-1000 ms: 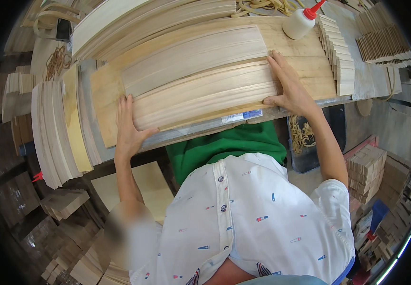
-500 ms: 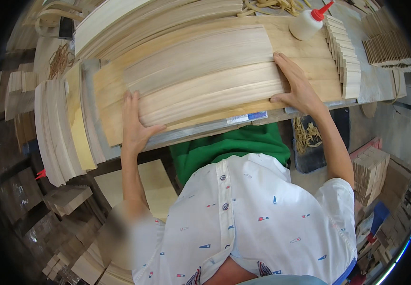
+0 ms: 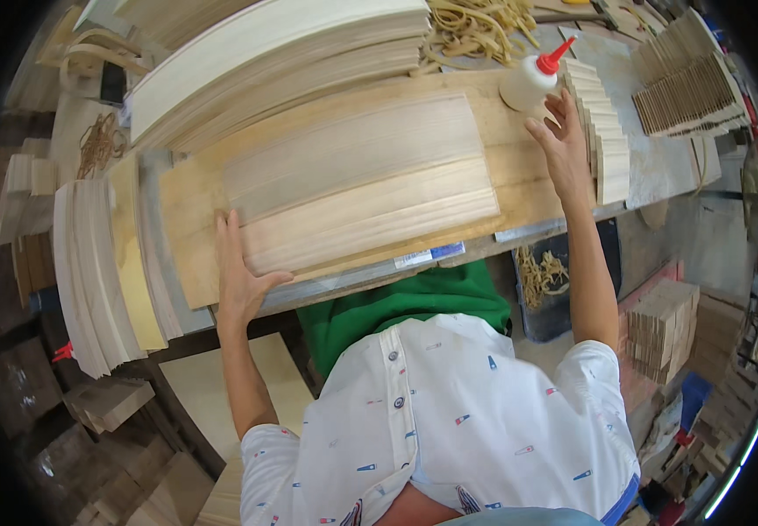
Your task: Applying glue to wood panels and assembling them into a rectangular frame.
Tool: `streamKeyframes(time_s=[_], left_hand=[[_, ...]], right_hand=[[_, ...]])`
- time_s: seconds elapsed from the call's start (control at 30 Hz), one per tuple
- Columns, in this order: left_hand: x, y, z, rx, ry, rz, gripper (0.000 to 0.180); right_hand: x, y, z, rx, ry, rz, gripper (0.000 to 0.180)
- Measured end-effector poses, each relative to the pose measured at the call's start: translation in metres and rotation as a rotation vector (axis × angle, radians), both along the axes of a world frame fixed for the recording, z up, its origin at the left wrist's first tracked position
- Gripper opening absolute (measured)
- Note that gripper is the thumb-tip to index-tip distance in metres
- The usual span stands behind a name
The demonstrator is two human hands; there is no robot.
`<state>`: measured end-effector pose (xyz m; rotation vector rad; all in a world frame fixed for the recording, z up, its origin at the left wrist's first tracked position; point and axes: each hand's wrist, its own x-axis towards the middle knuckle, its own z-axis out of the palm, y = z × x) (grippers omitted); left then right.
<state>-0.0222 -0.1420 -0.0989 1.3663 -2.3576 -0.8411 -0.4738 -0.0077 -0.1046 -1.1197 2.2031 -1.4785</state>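
Pale, thin wooden boards (image 3: 361, 188) lie side by side on a wider yellowish wooden board (image 3: 193, 210) on the bench. My left hand (image 3: 240, 285) rests at their left end, fingers stretched along the end and thumb spread out by the front edge. Over the right part of the yellowish board, my right hand (image 3: 565, 153) is raised with its fingers apart and nothing in them. Its fingertips are close to a white squeeze bottle (image 3: 526, 86) with a red nozzle; I cannot tell whether they touch it. Just right of that hand stands a row of small wooden slats (image 3: 605, 140).
A tall stack of long boards (image 3: 282, 74) runs along the back. Tan bands (image 3: 480, 31) lie in a heap behind the bottle. More boards (image 3: 89, 263) stand at the left end, and stacked wood pieces (image 3: 681, 92) at the far right. A dark tray (image 3: 563, 294) sits below the bench edge.
My right hand has left the boards' right end and moved right, up to the bottle. My left hand stays at the left end. The whole view has shifted a little.
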Motion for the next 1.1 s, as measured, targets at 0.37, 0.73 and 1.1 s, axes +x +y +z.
streamKeyframes(time_s=[0.37,0.73,1.1], left_hand=[[0.004,0.026,0.006,-0.108,0.421,0.159,0.044],[-0.151,0.053,0.02,0.497,1.048,-0.042,0.069],[-0.123,0.051,0.039,0.641,1.336,0.273,0.058]], right_hand=[[-0.04,-0.043,-0.026,-0.044,-0.17,-0.003,0.064],[0.121,-0.023,0.053,0.237,-0.081,0.624,0.073],[0.173,-0.043,0.002,-0.325,-1.125,0.697,0.07]])
